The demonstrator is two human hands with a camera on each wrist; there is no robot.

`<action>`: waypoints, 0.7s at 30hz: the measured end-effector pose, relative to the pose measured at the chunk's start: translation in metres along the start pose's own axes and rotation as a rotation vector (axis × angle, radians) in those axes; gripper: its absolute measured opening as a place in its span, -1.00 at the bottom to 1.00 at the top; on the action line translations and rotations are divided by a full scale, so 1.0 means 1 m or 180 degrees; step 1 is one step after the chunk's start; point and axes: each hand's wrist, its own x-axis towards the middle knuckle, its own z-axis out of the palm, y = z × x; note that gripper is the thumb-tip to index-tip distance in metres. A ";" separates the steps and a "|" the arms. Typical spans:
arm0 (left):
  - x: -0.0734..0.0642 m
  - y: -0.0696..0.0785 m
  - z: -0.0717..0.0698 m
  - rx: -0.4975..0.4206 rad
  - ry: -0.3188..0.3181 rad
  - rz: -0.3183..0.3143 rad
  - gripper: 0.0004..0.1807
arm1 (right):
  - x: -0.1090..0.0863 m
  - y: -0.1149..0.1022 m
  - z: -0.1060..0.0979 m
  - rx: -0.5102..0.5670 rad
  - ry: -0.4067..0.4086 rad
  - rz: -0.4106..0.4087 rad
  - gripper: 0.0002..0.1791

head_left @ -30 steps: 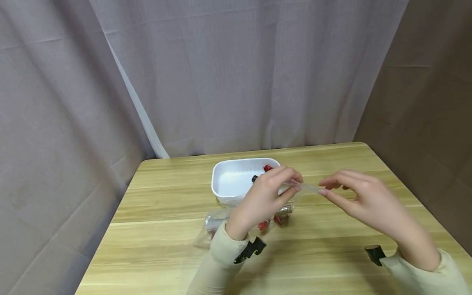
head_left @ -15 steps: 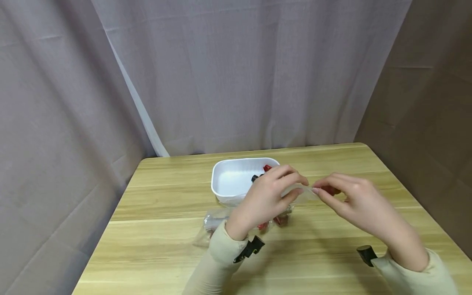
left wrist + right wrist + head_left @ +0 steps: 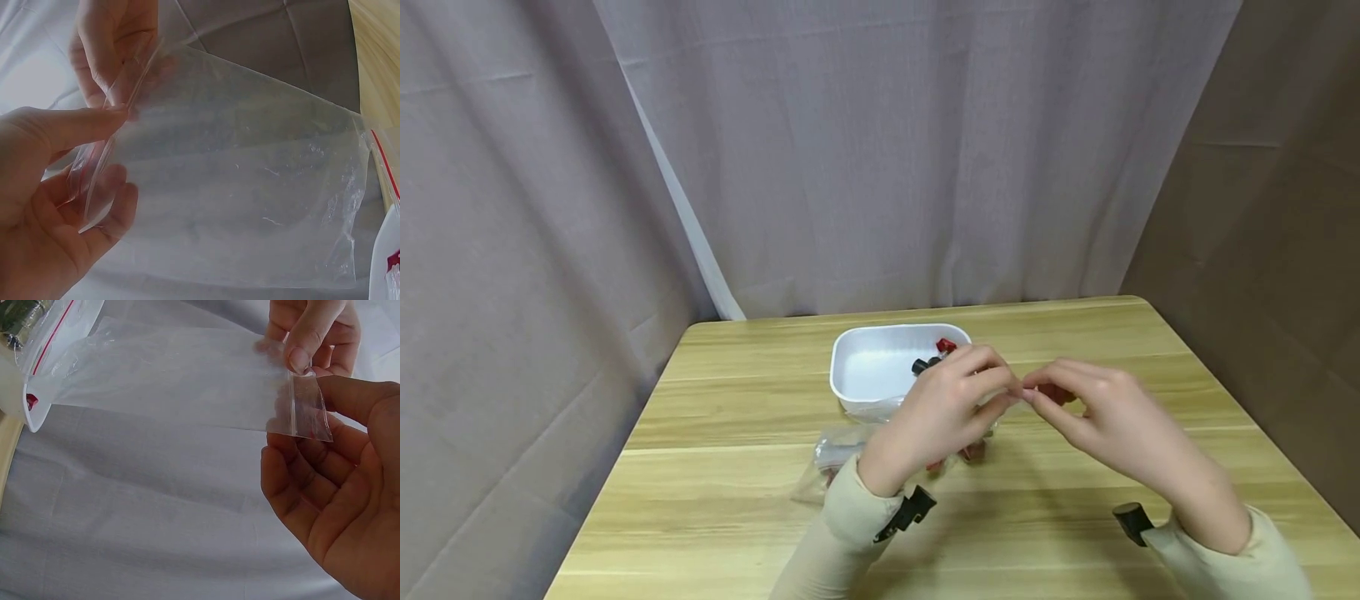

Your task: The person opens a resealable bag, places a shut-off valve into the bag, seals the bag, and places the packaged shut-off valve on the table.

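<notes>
A clear zip-lock bag [image 3: 237, 162] hangs flat, with nothing showing inside. My left hand [image 3: 947, 404] pinches its zip edge between thumb and fingers. The right hand [image 3: 1093, 404] pinches the same edge close beside, the fingertips of both hands meeting in the head view. From the right wrist camera, the strip above the zip [image 3: 309, 409] lies between the two hands, and the bag body stretches left toward a white tray [image 3: 872, 375]. Most of the bag is hidden behind my hands in the head view.
Inside the tray lie a red piece [image 3: 946, 344] and a black piece [image 3: 920, 367]. Another clear bag [image 3: 835, 458] with contents lies on the wooden table [image 3: 715, 517] in front of the tray. Grey curtains [image 3: 865, 167] stand behind the table.
My right hand has moved left along the zip edge until its fingertips meet those of my left hand. The left hand has shifted only slightly; the tray has stayed put.
</notes>
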 end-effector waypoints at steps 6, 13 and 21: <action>-0.002 0.001 0.000 0.0394 0.0109 0.0058 -0.99 | 0.004 0.006 0.000 -0.0199 0.0141 0.0088 -0.74; -0.019 0.011 -0.007 0.0940 -0.0055 0.0229 -0.92 | 0.002 0.015 -0.003 -0.0565 0.1021 0.0525 -0.88; -0.031 0.018 -0.011 0.1007 -0.0037 0.0331 -0.92 | 0.002 0.011 -0.001 -0.0575 0.1435 0.0541 -0.90</action>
